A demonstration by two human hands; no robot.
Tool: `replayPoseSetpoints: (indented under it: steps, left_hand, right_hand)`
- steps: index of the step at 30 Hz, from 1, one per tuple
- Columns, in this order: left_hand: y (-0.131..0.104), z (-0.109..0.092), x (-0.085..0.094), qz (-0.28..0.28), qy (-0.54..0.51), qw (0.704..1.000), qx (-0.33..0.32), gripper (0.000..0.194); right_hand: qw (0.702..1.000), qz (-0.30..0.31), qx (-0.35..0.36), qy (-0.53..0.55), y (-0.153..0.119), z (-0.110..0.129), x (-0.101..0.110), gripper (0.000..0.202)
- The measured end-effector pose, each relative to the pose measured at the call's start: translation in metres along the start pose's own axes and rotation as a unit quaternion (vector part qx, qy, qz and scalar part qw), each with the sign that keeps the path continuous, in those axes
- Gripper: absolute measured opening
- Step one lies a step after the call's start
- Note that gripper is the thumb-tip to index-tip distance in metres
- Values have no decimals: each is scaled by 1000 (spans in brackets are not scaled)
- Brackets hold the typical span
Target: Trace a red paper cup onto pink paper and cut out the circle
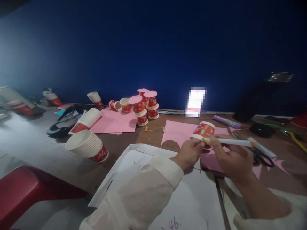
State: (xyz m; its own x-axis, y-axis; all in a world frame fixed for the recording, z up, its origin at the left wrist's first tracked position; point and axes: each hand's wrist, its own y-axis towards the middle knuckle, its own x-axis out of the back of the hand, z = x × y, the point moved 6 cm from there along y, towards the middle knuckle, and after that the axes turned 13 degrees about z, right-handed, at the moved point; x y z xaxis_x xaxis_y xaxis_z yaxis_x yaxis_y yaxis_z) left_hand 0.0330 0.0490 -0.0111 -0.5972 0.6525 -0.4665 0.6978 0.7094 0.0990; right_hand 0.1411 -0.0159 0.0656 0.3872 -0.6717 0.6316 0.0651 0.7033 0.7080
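My left hand (190,152) grips the rim end of a red patterned paper cup (205,128), which is held tilted over pink paper. In my right hand (233,156) is a white marker (233,141), its tip touching a yellow patch near the cup's rim. Both hands are closed around what they hold. Pink paper (177,128) with a round cutout lies behind my left hand. Black-handled scissors (263,158) rest right of my right hand, partly hidden by a clear tube.
Red cups topped with pink discs (136,105) stand stacked at the back. Two nested cup stacks (83,145) lie at left, near a black strap (59,130). A lit phone (196,100) leans on the blue wall. A purple tube (226,121) lies right; a white box lid (120,166) is in front.
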Motion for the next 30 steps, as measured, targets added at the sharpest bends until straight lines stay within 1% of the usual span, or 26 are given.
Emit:
replayPoseSetpoints:
  steps: [5,10,14,20,24,27,30]
  left_hand:
    - [-1,0,1,-11,3,1000,11,44]
    - [0,-1,-2,1,-6,1000,-2,47]
    - [-1,-3,-3,3,-3,1000,-3,48]
    - [0,-2,-1,5,-1,1000,-13,54]
    - [0,-2,-1,4,-3,1000,-5,55]
    - [0,-2,0,-4,-3,1000,0,53]
    - [0,-2,0,-10,-32,999,-9,59]
  right_hand:
    - [1000,6,8,15,-1,-2,-2,25]
    - [1000,2,-18,0,0,-2,1,27]
    - [1000,1,-27,8,2,-3,1,30]
    - [1000,-22,7,-13,1,1,2,27]
    - [1000,-7,17,-4,1,2,0,27]
    - [1000,0,10,6,-1,2,-2,27]
    - [1000,4,-7,25,-1,2,-1,25]
